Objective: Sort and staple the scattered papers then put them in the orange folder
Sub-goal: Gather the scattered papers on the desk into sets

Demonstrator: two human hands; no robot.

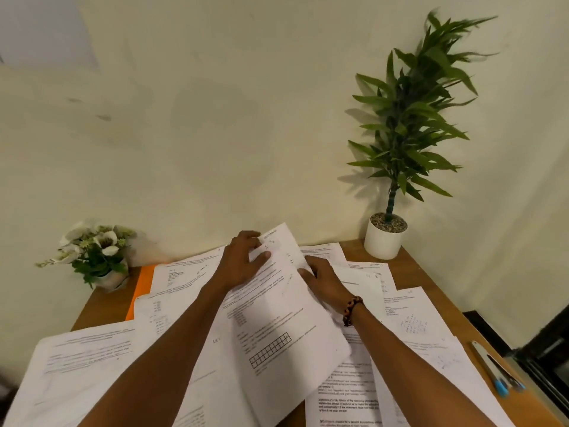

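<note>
Several printed white papers (92, 355) lie scattered over the wooden table (101, 306). One sheet (283, 328) is lifted at its far end above the pile. My left hand (243, 263) pinches that sheet near its top edge, thumb on the printed face. My right hand (323, 282), with a beaded bracelet at the wrist, holds the same sheet's right edge, fingers tucked under it. The orange folder (140, 291) lies at the back left, mostly covered by papers. The stapler (489, 365), metal with blue tips, sits at the table's right edge.
A small pot of white flowers (98, 257) stands at the back left corner. A tall green plant in a white pot (385, 235) stands at the back right. A pale wall closes the far side. A dark object (548, 355) sits beyond the table's right edge.
</note>
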